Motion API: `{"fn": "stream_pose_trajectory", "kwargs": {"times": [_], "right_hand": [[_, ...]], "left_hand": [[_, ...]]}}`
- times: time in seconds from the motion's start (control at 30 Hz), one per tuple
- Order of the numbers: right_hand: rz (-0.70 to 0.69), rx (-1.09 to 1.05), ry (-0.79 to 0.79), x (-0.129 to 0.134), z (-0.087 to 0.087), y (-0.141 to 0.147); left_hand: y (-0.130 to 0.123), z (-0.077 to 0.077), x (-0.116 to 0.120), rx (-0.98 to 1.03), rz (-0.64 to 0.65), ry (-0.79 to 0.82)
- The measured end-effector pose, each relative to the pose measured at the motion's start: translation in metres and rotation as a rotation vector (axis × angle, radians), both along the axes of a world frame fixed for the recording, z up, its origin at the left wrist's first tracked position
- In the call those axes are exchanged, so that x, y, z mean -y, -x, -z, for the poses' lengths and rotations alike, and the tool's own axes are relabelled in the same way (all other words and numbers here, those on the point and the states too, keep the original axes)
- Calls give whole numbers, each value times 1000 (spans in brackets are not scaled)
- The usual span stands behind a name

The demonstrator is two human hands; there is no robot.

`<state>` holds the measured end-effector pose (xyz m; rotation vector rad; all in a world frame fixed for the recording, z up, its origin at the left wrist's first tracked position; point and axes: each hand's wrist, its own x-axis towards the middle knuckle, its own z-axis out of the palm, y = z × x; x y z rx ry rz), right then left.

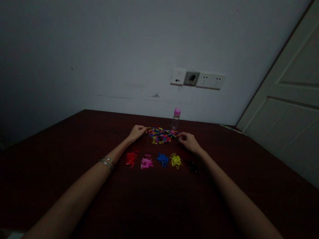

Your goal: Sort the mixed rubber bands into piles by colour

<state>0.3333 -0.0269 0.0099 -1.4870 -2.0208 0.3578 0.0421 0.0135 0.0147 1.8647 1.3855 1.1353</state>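
A mixed pile of small coloured loops, which look like rubber bands (pixel 161 135), lies toward the back of the dark table. At its left edge is my left hand (pixel 137 131), its fingers closed together at the bands. My right hand (pixel 188 141) is at the pile's right edge, thumb and fingers pinched. What either hand holds, if anything, is too small to make out. Nearer to me is a row of single-colour heaps: red bands (pixel 132 158), pink bands (pixel 147 162), blue bands (pixel 162 159), yellow bands (pixel 175 160) and black bands (pixel 193 166).
A clear bottle with a pink cap (pixel 176 118) stands behind the mixed pile. The dark red-brown table (pixel 148 211) meets a pale wall with a row of sockets (pixel 210 81). A panelled door (pixel 304 98) is at the right. The light is dim.
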Motion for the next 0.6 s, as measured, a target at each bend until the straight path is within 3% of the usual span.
{"fn": "stream_pose_trajectory", "kwargs": {"times": [0.23,0.43,0.6], "right_hand": [[-167,-227,367,29,-27,-33],[-394,-132,635,66,-52,-49],[-389,-100,705,72,-52,-51]], "left_hand": [[2,5,-6,-5,-1,-5],[3,4,-4,24,-15,-27],[5,6,-6,49,-104,-113]]}}
